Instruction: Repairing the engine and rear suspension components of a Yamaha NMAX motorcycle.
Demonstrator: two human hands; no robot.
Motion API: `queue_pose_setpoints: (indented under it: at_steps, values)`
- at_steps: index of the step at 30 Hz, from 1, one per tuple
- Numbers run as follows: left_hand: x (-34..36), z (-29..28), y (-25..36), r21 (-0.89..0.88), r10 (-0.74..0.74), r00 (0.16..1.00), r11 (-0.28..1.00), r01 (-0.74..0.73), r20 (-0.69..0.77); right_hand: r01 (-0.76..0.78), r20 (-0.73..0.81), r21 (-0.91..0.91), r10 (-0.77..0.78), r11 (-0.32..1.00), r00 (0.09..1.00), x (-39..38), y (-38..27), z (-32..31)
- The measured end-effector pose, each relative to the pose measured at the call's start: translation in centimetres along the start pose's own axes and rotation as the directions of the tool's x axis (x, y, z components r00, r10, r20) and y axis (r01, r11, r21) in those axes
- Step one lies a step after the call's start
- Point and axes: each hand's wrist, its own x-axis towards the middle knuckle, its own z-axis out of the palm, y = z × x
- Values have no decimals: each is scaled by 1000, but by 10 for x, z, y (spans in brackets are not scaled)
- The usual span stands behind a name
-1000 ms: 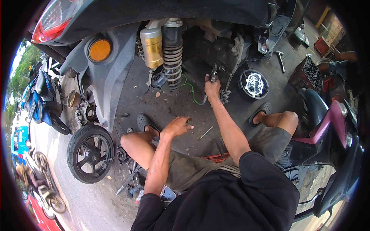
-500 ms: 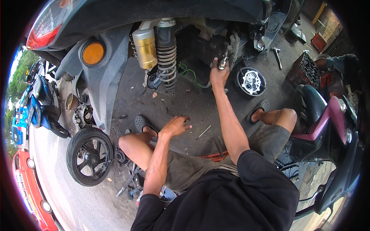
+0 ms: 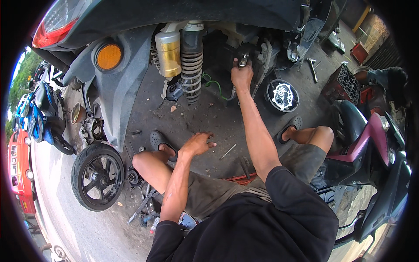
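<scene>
My right hand [image 3: 242, 77] reaches forward under the raised motor scooter and is closed around a shiny metal ratchet wrench [image 3: 243, 61]. The tool's head shows above my fingers, against the dark engine parts [image 3: 233, 51]; its far end is hidden. Above my left foot and knee, my left hand [image 3: 198, 144] hangs in the air with its fingers apart and nothing in them. Left of the right hand stand a coil-spring shock absorber [image 3: 192, 65] and its gold canister [image 3: 168, 56]. A green hose [image 3: 212, 83] curves beside my right wrist.
A round pan [image 3: 269, 97] with a pale metal gearbox cover [image 3: 283, 95] in it lies to the right. Further off are a hammer [image 3: 312, 70] and a crate [image 3: 342, 83]. A wheel [image 3: 97, 177] lies at left; a pink-and-black scooter [image 3: 366, 142] stands at right.
My right hand with the ratchet wrench has moved slightly left and forward, and the wrench has turned more upright. My left hand stays nearly still. The whole view has shifted a little.
</scene>
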Motion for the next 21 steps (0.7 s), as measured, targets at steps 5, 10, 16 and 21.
queue_pose_setpoints:
  at_steps: [5,10,16,21]
  values:
    - [2,1,-3,-9,-5,1000,1000,5,-25,-79,-107,56,85,995,991,3,23,10]
    - [-2,3,-9,-10,67,995,998,-68,-72,-524,230,537,483,661,845,-37,53,-16]
    - [0,5,-6,14,109,992,994,-108,-67,-716,586,611,414,339,696,-62,104,-76]
    - [3,6,-8,2,60,998,998,-59,-24,-822,735,528,369,215,569,-47,141,-123]
